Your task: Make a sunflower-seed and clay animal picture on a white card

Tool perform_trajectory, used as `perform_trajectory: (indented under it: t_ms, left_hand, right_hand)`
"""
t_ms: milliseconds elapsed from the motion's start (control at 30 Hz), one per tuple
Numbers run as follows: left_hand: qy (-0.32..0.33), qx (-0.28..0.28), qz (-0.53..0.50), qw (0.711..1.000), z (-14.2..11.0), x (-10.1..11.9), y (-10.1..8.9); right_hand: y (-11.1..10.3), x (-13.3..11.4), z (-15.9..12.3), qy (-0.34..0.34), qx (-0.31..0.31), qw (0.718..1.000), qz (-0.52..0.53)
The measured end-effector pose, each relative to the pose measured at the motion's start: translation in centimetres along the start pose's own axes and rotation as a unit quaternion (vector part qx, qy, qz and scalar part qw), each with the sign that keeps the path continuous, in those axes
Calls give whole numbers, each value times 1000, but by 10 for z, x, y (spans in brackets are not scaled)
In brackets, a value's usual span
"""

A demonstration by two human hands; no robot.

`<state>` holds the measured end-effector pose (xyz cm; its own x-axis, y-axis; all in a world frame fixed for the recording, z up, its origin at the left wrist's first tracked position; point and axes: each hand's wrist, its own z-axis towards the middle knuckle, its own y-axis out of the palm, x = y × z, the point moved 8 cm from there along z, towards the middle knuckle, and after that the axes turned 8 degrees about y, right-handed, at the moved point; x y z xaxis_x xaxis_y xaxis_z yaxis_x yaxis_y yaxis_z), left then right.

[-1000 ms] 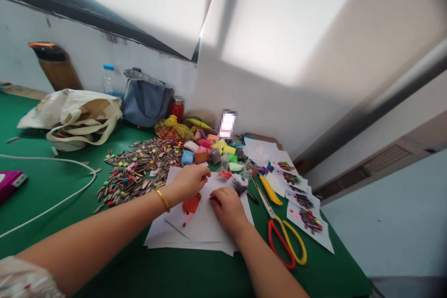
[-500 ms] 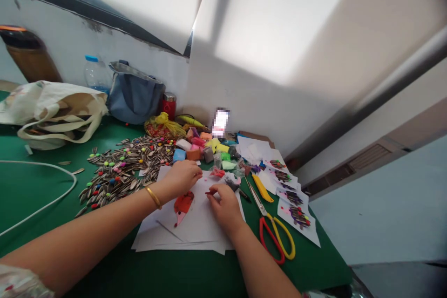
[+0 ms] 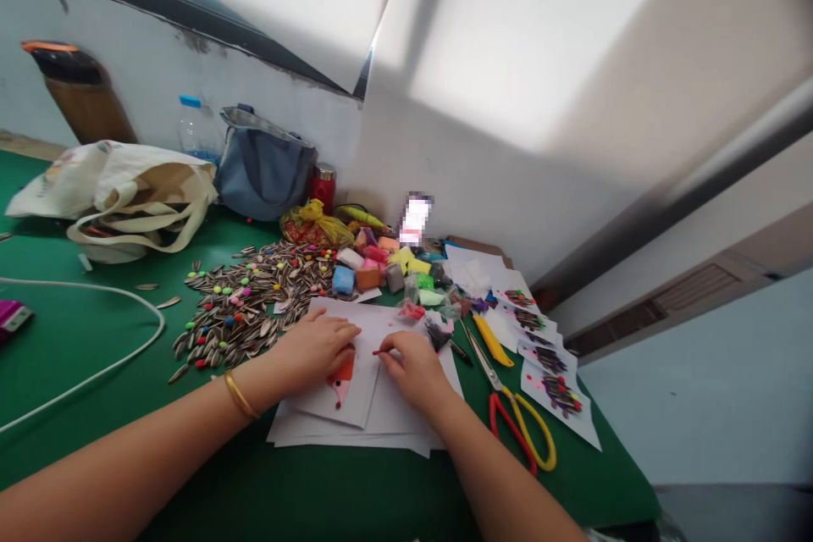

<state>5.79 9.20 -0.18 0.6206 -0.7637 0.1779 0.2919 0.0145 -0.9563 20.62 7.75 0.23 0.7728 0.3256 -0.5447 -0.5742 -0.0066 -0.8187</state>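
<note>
My left hand (image 3: 319,354) lies flat with its fingers stretched out, over a white sheet of paper (image 3: 318,412) and the upper part of an orange clay figure (image 3: 341,372). The figure has a pink pointed snout with a dark red tip and a black dot for an eye; my fingers hide the rest. Just right of that sheet's edge, my right hand (image 3: 412,368) is closed in a pinch on a small dark red piece of clay (image 3: 379,352). More white paper (image 3: 406,432) lies beneath both hands.
Sunflower seeds (image 3: 254,292) with coloured bits spread at the left. Blocks of coloured clay (image 3: 368,278) stand behind the paper. Scissors (image 3: 501,389), a yellow cutter (image 3: 494,340) and several decorated cards (image 3: 559,398) lie at the right. A white cable (image 3: 136,306) curves at the far left.
My left hand has moved from a raised pinch above the figure to lying flat over it. The figure's sheet has shifted left on the pile. My right hand keeps its pinch.
</note>
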Motion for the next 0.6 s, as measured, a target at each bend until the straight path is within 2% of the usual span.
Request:
perform_trajectory:
  t_ms: [167,233,333,433,500,600]
  left_hand:
    - [-31,19,-8,999,-6,-5,-7]
    - [-21,35,-14,999,-7,-2,-10]
    - [-5,53,-28,998,-6,3,-14]
    - [19,54,-45,997,-3,11,-15]
    - [36,47,-58,997,-2,15,-14]
    - [33,39,-69,996,-1,16,-11]
  right_hand:
    - [11,-16,9,-47,-11,999,-5]
    - [5,-14,12,-54,-5,998,4]
    - [-30,7,9,-24,63,998,10]
    - [-63,38,-2,39,86,994,-53]
    - [-68,48,-13,34,44,989,-140]
    - [-50,44,-31,-55,-53,961,-264]
